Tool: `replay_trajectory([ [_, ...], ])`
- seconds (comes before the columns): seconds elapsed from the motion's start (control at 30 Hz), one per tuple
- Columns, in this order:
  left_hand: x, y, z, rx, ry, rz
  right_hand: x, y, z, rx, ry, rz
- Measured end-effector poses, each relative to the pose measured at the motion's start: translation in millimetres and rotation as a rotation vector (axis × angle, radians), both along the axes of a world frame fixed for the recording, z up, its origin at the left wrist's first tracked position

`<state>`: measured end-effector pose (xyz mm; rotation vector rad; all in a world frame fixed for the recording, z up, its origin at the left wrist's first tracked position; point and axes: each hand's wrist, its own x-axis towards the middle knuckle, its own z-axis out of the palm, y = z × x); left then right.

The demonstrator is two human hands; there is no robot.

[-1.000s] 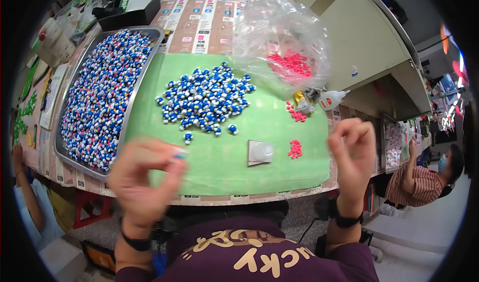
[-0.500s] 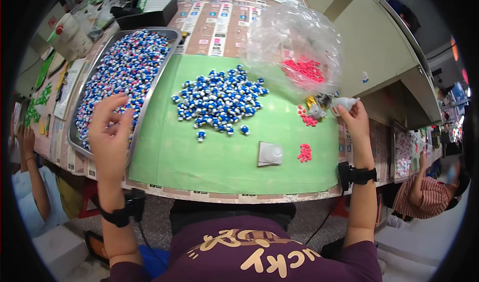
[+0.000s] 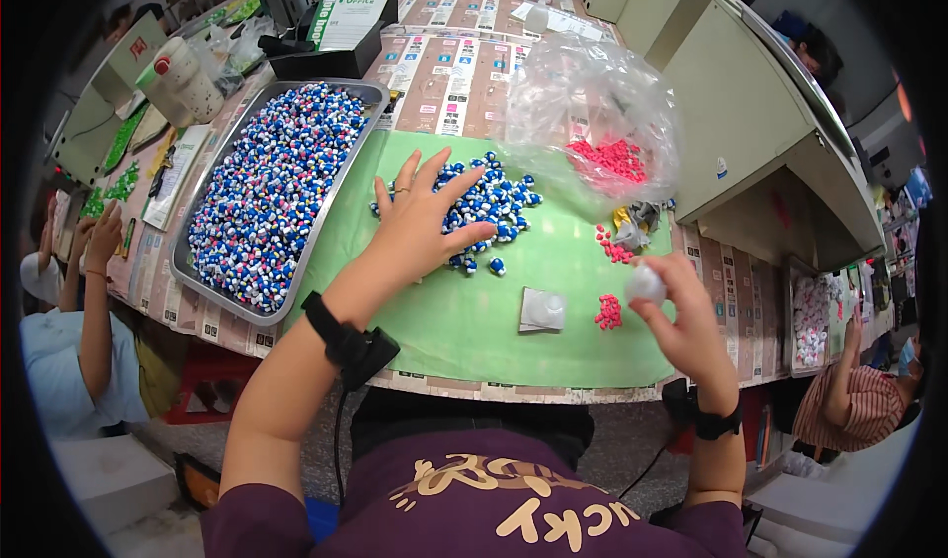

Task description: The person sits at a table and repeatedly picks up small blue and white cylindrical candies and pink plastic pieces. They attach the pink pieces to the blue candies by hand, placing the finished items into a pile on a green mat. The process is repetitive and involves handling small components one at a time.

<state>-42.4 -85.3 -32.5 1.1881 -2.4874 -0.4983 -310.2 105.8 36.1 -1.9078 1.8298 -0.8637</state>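
Left hand [image 3: 420, 224] spread flat, fingers [image 3: 449, 185] splayed wide, pressing onto the blue pile [image 3: 494, 202] that lies under and just beyond the fingertips. Right hand [image 3: 681, 311] lifted off the green mat [image 3: 464, 326], fingertips pinched around a small clear capsule [image 3: 646, 283], pink bits [image 3: 608, 311] just beside it.

The left hand [image 3: 420, 224] has left the metal tray [image 3: 202, 291] and now lies spread on the blue-and-white pile [image 3: 489, 202]; the right hand [image 3: 681, 311] has drawn back from the pile toward the body.

The left hand [image 3: 420, 224] is stretched forward with fingers spread wide, palm down. The right hand [image 3: 681, 306] is raised nearer the body, its fingers curled in a closed grip, and a dark band is worn on each wrist.
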Motion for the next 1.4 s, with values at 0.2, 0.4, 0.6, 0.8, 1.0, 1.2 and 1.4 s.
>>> replay_trajectory([
  [0.2,2.6,2.7,-5.6,-0.015,-0.122,-0.093,16.4,4.3,1.6,0.006,0.016,0.036],
  [0.4,17.6,27.9,-6.1,-0.076,-0.178,-0.123,16.5,4.2,-5.6,-0.014,0.131,0.076],
  [0.6,36.1,51.0,-3.9,-0.038,-0.229,-0.206,22.6,4.8,-1.6,0.024,0.202,0.078],
  [0.8,54.5,65.3,7.4,-0.065,-0.178,-0.178,27.2,4.1,3.3,0.057,0.23,0.092],
  [1.0,71.7,81.3,1.2,-0.011,-0.171,-0.196,33.0,0.0,6.2,0.034,0.295,0.112],
  [1.2,67.5,89.6,-5.2,0.032,-0.067,-0.183,36.8,-2.7,10.6,0.043,0.459,0.119],
  [1.4,69.2,84.8,-6.1,0.011,-0.118,-0.128,39.2,-5.4,19.7,0.069,0.586,0.13],
])
